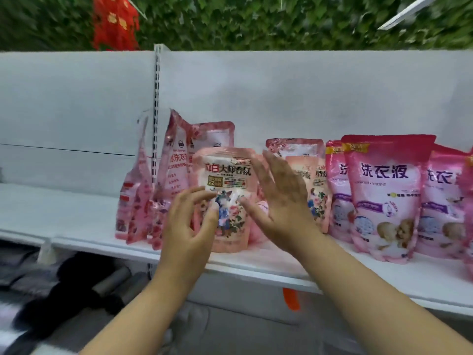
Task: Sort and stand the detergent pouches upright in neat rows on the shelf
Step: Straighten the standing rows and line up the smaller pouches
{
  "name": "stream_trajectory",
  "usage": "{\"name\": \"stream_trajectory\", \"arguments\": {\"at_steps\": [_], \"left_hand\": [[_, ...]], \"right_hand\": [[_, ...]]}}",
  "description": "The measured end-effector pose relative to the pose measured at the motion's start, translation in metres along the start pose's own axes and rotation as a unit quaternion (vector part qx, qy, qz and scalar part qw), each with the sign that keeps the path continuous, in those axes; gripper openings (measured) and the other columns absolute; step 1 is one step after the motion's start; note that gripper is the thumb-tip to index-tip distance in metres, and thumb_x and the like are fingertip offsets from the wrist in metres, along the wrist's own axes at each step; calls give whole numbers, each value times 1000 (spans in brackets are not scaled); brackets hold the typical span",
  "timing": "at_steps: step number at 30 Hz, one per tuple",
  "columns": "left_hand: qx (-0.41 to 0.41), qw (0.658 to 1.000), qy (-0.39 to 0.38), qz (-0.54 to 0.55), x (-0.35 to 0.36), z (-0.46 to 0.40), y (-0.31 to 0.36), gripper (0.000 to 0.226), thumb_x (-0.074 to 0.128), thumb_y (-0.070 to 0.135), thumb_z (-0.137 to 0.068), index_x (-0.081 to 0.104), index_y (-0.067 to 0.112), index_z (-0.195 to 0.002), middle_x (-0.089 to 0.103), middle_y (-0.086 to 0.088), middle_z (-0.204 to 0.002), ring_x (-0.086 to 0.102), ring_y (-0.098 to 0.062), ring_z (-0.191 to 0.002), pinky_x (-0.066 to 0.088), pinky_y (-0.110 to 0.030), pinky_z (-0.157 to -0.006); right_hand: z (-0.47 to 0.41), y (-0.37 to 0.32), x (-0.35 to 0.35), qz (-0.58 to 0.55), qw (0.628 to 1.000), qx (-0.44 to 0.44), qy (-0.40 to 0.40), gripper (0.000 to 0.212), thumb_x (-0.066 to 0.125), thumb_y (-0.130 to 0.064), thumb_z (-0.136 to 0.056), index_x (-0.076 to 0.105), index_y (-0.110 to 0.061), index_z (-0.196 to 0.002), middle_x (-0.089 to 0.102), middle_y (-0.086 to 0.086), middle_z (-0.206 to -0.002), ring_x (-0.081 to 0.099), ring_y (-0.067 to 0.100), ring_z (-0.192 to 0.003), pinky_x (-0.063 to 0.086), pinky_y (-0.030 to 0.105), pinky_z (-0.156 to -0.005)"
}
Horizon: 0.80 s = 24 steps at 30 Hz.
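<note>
Head view, centre of frame: pale pink floral pouch (225, 198) upright at the front edge of the white shelf (64, 216). Left hand (188, 226) before its lower left, fingers loosely curled, gripping nothing. Right hand (279, 198) just right, flat, fingers straight. Tilted pink pouches (153, 190) left; magenta pouches (384, 198) upright at right.

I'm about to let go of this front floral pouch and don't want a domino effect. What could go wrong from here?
1. The floral pouch stands near the shelf's front edge; with neither the left hand nor the right hand holding it, it may tip forward.
2. The leaning pouches on its left look unstable and could slump sideways.
3. A right-hand sweep might knock the pink baby-print pouch.
</note>
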State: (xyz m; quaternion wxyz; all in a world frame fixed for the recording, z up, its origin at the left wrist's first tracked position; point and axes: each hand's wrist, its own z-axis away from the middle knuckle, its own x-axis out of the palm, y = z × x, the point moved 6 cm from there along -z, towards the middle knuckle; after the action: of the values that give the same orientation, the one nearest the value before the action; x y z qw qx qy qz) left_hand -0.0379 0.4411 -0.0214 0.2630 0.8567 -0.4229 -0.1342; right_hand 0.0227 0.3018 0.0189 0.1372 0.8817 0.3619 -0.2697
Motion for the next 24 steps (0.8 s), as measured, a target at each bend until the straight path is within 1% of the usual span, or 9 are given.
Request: {"name": "stream_trajectory", "arguments": {"at_steps": [3, 5, 7, 8, 11, 16, 18, 20, 24], "left_hand": [[34, 986, 155, -43, -79, -23, -13, 31, 44, 46, -76, 54, 35, -104, 46, 25, -114, 42, 9, -109, 31, -15, -99], [-91, 983, 154, -47, -108, -48, -49, 57, 44, 48, -76, 45, 20, -126, 42, 4, -132, 37, -6, -122, 25, -16, -101], [-248, 968, -8, -24, -97, -57, -90, 72, 43, 54, -82, 28, 18, -142, 32, -6, -147, 33, -21, -133, 26, -32, -107], [-259, 961, -96, -35, -87, -54, -99, 71, 36, 59, -87, 21, 21, -145, 27, -6, -151, 31, -23, -136, 25, -36, -109], [-148, 948, -265, -92, -73, -52, -98, 78, 15, 66, -81, 8, 28, -149, 15, 5, -155, 19, -15, -141, 17, -27, -109], [-155, 882, -433, -101, -86, -61, -116, 66, 18, 62, -89, -6, 37, -146, 10, 11, -155, 15, -14, -141, 9, -28, -111], [-160, 858, -484, -58, -104, -66, -126, 66, 21, 65, -86, 0, 43, -144, 12, 17, -153, 16, -11, -141, 7, -34, -115], [-158, 849, -503, -36, -125, -80, -133, 64, 24, 63, -86, 23, 37, -144, 28, 15, -150, 29, -9, -136, 18, -34, -113], [-157, 898, -379, -162, -149, -138, -164, 54, 34, 50, -93, 55, 14, -127, 51, -4, -137, 46, -18, -123, 29, -23, -90]], "right_hand": [[-11, -59, 4, -3, 996, -83, -11, 69, 13, -64, -84, -2, -28, -142, -7, -10, -149, -22, -8, -130, -25, 12, -102], [-27, -95, 7, 0, 995, -92, -26, 70, 10, -64, -81, 4, -28, -141, -3, -15, -146, -11, -6, -131, -21, 14, -103], [-46, -126, 17, 33, 992, -116, -29, 70, 13, -56, -83, 26, -24, -144, 15, -8, -152, 5, 5, -138, -9, 19, -105], [-57, -135, 26, 67, 989, -126, -35, 68, 16, -53, -85, 37, -21, -141, 26, -2, -151, 14, 12, -140, -4, 23, -105], [-87, -158, 47, 216, 966, -135, -46, 58, 23, -50, -86, 61, -22, -120, 49, 3, -139, 35, 26, -135, -1, 38, -106], [-125, -173, 68, 377, 920, -72, -80, 57, 22, -60, -86, 67, -33, -108, 56, -4, -132, 35, 28, -135, -13, 47, -103], [-127, -166, 78, 429, 891, -36, -142, 59, 13, -66, -87, 55, -42, -121, 37, -11, -147, 13, 22, -143, -23, 54, -96], [-123, -164, 79, 451, 876, -19, -168, 64, 6, -67, -84, 51, -45, -124, 32, -15, -148, 9, 20, -144, -28, 55, -89], [-118, -167, 76, 459, 868, 30, -189, 90, -11, -72, -66, 52, -43, -124, 41, -16, -142, 22, 20, -139, -27, 55, -89]]}}
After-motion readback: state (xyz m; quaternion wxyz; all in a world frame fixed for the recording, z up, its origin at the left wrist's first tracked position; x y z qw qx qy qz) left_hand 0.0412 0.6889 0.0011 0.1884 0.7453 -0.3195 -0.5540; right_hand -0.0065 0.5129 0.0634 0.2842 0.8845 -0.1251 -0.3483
